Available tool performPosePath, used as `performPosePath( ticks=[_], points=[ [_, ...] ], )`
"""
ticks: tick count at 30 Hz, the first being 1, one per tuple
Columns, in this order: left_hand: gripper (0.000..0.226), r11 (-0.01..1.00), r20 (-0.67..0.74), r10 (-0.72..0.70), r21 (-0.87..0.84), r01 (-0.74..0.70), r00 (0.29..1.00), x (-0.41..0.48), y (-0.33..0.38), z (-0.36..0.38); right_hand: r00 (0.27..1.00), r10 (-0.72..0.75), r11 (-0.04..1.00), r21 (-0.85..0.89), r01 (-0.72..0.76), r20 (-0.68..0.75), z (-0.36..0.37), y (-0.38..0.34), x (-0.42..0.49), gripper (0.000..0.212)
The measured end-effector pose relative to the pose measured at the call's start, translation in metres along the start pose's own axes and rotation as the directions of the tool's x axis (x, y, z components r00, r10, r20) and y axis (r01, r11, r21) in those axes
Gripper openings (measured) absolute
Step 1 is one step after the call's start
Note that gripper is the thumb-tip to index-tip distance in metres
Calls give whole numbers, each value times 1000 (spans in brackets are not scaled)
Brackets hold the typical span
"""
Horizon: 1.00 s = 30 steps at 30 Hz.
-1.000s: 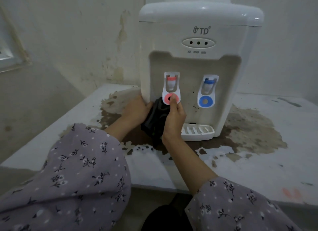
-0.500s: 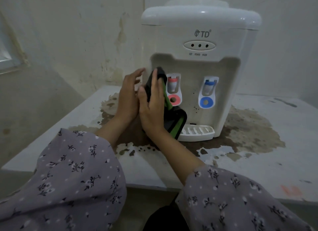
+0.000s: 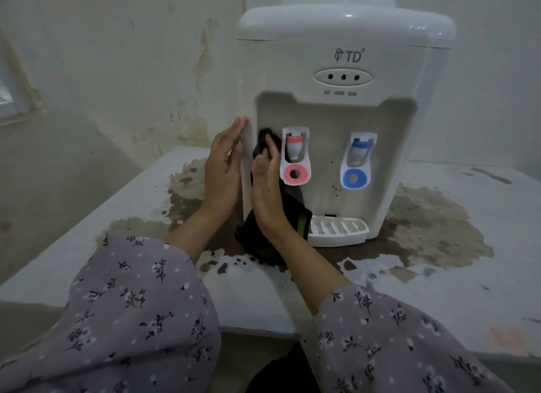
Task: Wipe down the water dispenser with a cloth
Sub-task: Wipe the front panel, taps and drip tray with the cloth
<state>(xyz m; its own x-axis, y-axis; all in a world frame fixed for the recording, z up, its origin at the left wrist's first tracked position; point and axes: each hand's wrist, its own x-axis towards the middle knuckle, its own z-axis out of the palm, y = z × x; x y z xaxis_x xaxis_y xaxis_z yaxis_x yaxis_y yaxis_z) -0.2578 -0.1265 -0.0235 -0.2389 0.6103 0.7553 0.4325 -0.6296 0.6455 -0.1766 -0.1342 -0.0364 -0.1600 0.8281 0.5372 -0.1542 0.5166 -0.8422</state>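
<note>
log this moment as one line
step: wipe inner left wall | right hand: presses black cloth against water dispenser | left hand: flat on outer side

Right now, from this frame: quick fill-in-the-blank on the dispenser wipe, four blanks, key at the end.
1. The right hand presses a ____ cloth against the water dispenser recess wall.
2. The tap farther from the cloth is ____.
3. The left hand lies flat on the water dispenser's outer ____ side.
4. The logo above the indicator lights reads ____.
Missing words: black; blue; left; TD.
</note>
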Motion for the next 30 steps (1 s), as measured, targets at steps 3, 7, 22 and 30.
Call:
performPosePath(
  ticks=[3, 7, 22, 30],
  points=[
    [36, 1000, -11, -5, -11, 5, 1000, -3, 0, 2, 998, 30, 997, -75, -26, 59, -5, 20, -12, 56],
    [37, 1000, -11, -8, -9, 8, 1000, -4, 1, 0, 993, 55, 978, -204, -33, 100, -8, 34, -22, 68],
    [37, 982, 49, -110, -149, 116, 993, -6, 2, -11, 995, -62, 994, -97, 54, -81, 15, 2, 6, 55],
    [38, 978, 28, -149, -140, 152, 988, -6, 0, -10, 994, 23, 921, -390, 21, 106, -2, 31, -37, 66]
  ],
)
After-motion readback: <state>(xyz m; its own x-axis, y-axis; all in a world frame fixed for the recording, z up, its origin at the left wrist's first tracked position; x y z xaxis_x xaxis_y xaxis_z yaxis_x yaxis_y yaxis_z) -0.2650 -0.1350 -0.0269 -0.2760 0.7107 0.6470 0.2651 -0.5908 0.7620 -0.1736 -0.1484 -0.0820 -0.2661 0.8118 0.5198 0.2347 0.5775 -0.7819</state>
